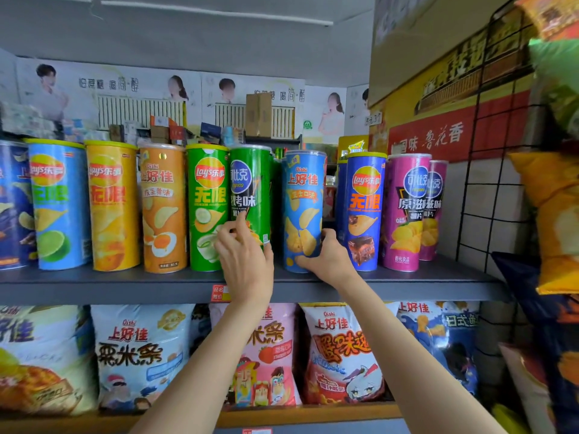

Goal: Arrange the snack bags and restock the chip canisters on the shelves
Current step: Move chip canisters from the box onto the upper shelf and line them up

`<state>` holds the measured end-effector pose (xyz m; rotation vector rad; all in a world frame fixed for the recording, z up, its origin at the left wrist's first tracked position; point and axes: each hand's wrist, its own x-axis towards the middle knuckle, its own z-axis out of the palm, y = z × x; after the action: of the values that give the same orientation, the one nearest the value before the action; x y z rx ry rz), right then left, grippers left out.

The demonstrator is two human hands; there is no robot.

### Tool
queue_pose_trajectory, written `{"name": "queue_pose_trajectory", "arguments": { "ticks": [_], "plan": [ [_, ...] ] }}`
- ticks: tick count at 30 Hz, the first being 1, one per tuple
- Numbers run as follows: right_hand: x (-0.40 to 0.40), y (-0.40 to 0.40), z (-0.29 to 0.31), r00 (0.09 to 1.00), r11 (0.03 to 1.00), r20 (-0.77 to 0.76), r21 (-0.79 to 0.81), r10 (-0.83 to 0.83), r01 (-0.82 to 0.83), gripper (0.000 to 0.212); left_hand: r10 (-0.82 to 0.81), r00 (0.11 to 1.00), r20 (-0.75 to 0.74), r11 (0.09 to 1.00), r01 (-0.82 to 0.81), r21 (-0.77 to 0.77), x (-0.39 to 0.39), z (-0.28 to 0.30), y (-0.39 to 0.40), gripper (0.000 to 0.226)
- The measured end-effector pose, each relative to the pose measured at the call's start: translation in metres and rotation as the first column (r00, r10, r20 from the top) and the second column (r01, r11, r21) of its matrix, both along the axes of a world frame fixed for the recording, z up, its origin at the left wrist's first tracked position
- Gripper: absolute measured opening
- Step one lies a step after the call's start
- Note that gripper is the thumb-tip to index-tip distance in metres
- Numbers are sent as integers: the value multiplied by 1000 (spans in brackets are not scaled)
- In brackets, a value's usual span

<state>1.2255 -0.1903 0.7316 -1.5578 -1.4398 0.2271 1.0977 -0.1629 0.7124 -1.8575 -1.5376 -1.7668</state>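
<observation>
The left hand point(242, 261) curls its fingers round the dark green can point(250, 195) and the right hand point(326, 256) wraps the blue can point(302, 211) low down, both on the top shelf point(94, 285), probably light, stiff, smooth tubes.

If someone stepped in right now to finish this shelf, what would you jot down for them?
Left hand: gripping the base of the dark green canister.
Right hand: gripping the base of the light blue Oishi canister.
Both canisters stand upright on the grey shelf, with a gap between them.
Done: a full front row of canisters; snack bags stand on the shelf below.
Left: close the gap and straighten these two.
</observation>
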Motion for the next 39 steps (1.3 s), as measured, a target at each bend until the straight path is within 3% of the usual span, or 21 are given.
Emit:
{"name": "queue_pose_trajectory", "arguments": {
  "ticks": [5,17,23,39],
  "plan": [
    [-8,6,-4,997,997,1,7,-78,78,66,-25,999,38,984,32,-175,-2,3,3,81],
    [-14,8,-3,990,991,39,12,-134,133,69,-46,998,-45,983,38,-180,1,5,4,76],
    [-11,10,0,995,994,9,-32,-100,100,66,-55,994,-90,973,34,-226,2,-1,7,84],
    [-18,12,1,992,991,-1,-48,-123,123,63,13,997,-74,969,-31,-244,1,-1,10,89]
  ]
}}
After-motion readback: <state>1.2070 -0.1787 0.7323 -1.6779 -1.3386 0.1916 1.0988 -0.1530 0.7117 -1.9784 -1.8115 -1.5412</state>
